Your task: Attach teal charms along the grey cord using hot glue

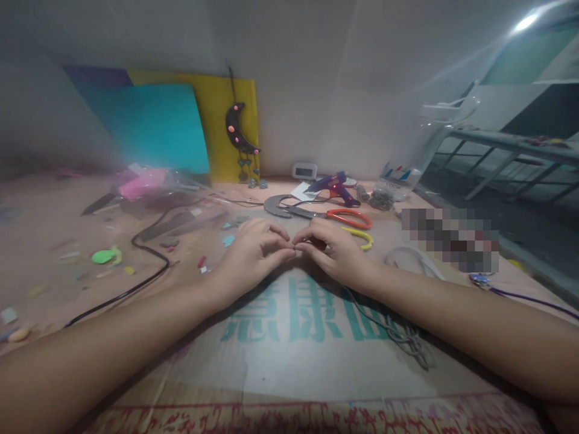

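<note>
In front of the orange-handled metal scissors (326, 215), a tiny, indistinct dark piece (294, 246) is pinched narrowly by the bare left hand (256, 253) and the bare right hand (339, 253).

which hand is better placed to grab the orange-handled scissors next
Probably the right hand: the orange-handled scissors lie just beyond it; the left hand is farther. Both hands' fingers seem to pinch a tiny item, so the right may need freeing.
</note>
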`<control>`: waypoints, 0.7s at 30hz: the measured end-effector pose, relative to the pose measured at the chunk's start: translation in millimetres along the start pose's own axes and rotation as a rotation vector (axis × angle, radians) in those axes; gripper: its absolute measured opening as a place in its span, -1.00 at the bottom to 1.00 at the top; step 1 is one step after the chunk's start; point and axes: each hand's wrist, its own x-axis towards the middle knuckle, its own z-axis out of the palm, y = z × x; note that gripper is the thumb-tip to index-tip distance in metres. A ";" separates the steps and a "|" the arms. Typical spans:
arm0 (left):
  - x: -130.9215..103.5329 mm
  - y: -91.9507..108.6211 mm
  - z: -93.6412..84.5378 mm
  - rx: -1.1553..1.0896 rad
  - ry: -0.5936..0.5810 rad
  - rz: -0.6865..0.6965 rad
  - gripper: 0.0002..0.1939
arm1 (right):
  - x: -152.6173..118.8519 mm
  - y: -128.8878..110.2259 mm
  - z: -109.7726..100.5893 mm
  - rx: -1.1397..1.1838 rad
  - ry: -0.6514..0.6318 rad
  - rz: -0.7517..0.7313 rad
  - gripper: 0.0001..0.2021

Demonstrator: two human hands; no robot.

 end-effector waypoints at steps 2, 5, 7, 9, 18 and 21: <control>-0.2 -0.7 -0.1 0.002 0.023 -0.005 -0.90 | -0.3 1.0 0.7 -0.006 0.008 -0.020 -0.92; -0.7 -1.2 -0.3 0.003 0.041 0.001 -0.90 | -1.0 2.7 1.4 -0.009 0.018 -0.045 -0.91; -1.0 -1.1 -0.4 0.005 0.053 0.008 -0.90 | -1.3 3.0 1.3 -0.008 0.019 -0.048 -0.91; -1.3 -0.9 -0.4 0.001 0.064 0.009 -0.90 | -1.3 2.7 0.9 -0.003 0.023 -0.050 -0.92; -1.9 -0.7 -1.0 -0.002 0.085 0.043 -0.89 | -0.2 0.4 0.9 0.026 0.022 -0.071 -0.93; -1.9 -0.5 -1.9 0.018 0.090 0.086 -0.91 | -1.0 1.7 1.6 0.036 0.031 -0.075 -0.94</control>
